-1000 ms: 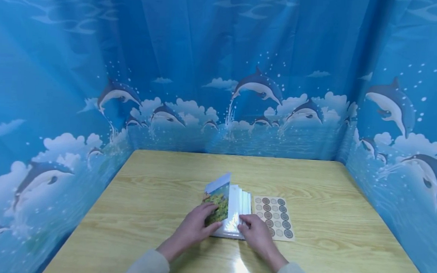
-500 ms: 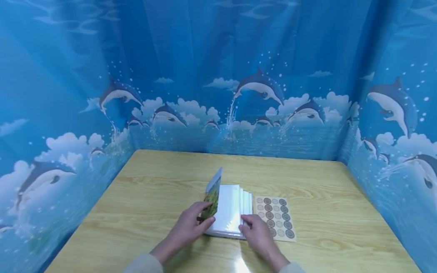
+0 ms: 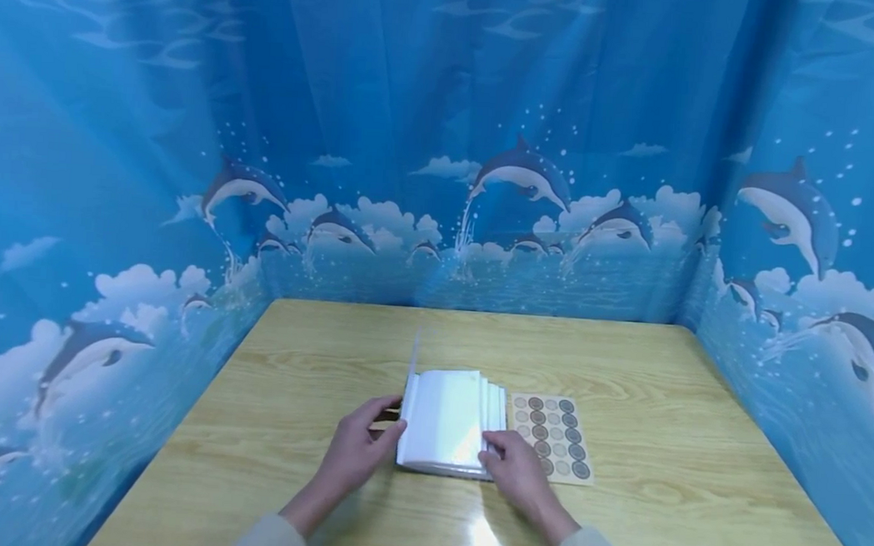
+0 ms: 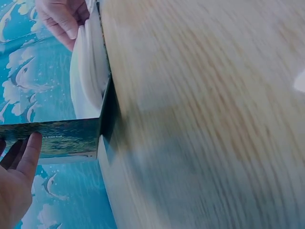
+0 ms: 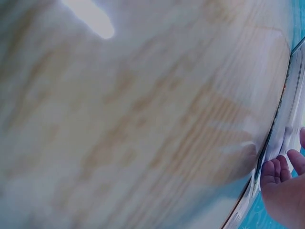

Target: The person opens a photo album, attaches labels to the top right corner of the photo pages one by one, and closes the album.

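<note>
A booklet point(image 3: 446, 420) of glossy white pages lies on the wooden table point(image 3: 312, 357). Its picture cover point(image 3: 413, 357) stands upright, edge-on to the head camera. My left hand point(image 3: 385, 424) is at the booklet's left side, fingertips against the cover. In the left wrist view, straight fingers point(image 4: 27, 155) touch the landscape-printed cover point(image 4: 62, 138), with the white pages point(image 4: 88, 76) behind it. My right hand point(image 3: 494, 452) rests on the near right corner of the pages. The right wrist view shows its fingertips point(image 5: 275, 172) on the booklet's edge point(image 5: 287, 114).
A tan sheet of round stickers point(image 3: 551, 434) lies flat just right of the booklet, touching its edge. Blue dolphin-print curtains point(image 3: 487, 184) wall the table at the back and both sides. Bare wood lies to the left, right and behind.
The cover has swung from leaning over the pages to standing upright, and its picture no longer shows from the head view. My left hand moved left with it. The right hand stayed put.
</note>
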A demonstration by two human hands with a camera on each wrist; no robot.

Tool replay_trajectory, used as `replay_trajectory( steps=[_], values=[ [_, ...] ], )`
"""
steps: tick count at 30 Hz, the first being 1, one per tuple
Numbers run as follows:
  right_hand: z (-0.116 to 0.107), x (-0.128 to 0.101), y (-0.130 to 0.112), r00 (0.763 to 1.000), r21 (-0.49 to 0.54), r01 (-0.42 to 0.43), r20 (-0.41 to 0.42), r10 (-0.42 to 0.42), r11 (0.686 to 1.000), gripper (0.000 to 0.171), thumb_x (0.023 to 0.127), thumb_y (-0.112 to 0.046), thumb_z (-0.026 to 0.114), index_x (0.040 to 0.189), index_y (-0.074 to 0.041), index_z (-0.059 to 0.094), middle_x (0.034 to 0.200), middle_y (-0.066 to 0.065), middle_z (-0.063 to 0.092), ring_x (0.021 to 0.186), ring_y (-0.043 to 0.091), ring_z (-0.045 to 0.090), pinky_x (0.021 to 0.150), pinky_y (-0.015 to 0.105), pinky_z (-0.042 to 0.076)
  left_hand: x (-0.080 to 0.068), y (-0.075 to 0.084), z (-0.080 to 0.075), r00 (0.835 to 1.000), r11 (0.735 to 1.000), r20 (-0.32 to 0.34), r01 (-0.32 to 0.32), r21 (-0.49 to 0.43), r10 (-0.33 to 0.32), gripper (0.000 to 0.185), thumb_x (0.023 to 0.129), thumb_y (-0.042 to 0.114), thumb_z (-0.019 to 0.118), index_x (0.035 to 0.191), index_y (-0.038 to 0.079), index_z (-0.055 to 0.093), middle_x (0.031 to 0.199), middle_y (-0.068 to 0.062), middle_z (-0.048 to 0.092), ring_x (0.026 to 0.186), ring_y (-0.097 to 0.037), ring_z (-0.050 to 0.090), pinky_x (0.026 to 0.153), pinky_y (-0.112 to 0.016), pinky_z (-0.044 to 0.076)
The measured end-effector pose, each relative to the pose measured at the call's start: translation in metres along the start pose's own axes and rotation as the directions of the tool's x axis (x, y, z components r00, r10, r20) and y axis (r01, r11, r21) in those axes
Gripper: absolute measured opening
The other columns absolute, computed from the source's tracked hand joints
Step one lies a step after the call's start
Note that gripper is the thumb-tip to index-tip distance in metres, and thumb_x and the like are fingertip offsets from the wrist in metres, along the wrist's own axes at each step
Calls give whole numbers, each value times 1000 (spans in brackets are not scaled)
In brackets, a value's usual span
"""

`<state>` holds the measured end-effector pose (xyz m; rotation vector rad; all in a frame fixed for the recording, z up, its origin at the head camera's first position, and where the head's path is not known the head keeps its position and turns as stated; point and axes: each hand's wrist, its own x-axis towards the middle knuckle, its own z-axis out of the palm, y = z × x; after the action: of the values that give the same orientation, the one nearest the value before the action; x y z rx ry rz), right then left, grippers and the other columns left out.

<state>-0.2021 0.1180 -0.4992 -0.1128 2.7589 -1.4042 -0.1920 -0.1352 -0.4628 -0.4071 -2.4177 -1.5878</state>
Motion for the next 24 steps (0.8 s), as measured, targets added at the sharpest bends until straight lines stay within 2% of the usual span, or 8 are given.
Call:
replay_trajectory(
  steps=[6, 9, 12, 17, 24],
  values=[
    [-1, -1, -1, 1000, 13, -10, -1, 10, 1000, 40, 90, -12, 67, 127, 1, 62, 126, 22, 60, 119, 39, 55, 102, 55, 44, -1, 5, -12, 995, 995, -35, 98, -4, -98, 38, 93, 10, 68, 128, -1, 61, 118, -16, 67, 103, -27, 66, 80, -25, 57],
    [-1, -1, 0, 1000, 20, -11, -2, 11, 1000, 41, 90, -12, 67, 128, 2, 61, 126, 23, 59, 120, 40, 55, 102, 55, 44, -1, 6, -17, 987, 987, -43, 152, -49, -154, 38, 92, 7, 67, 128, -4, 60, 116, -18, 67, 98, -26, 66, 77, -26, 58],
    [-1, -1, 0, 1000, 22, -12, -2, 12, 1000, 40, 90, -12, 67, 128, 2, 61, 127, 23, 59, 120, 40, 55, 102, 55, 44, -1, 5, -21, 977, 972, -50, 200, -120, -207, 39, 92, 3, 66, 129, -7, 58, 115, -20, 66, 93, -27, 68, 76, -32, 60],
    [0, -2, 0, 1000, 30, -10, -1, 10, 999, 40, 90, -11, 67, 128, 3, 61, 127, 24, 59, 120, 41, 54, 103, 55, 43, -4, 2, -31, 952, 928, -49, 282, -246, -302, 41, 93, 0, 60, 131, -12, 53, 115, -25, 63, 90, -31, 68, 79, -37, 60],
    [1, -1, 1, 1000, 35, -3, 0, 3, 999, 40, 90, -11, 67, 128, 3, 61, 126, 23, 59, 120, 40, 55, 103, 55, 44, -8, -8, -49, 899, 854, -52, 393, -340, -435, 40, 96, -2, 54, 133, -14, 50, 112, -22, 63, 92, -30, 66, 81, -35, 59]
  ],
)
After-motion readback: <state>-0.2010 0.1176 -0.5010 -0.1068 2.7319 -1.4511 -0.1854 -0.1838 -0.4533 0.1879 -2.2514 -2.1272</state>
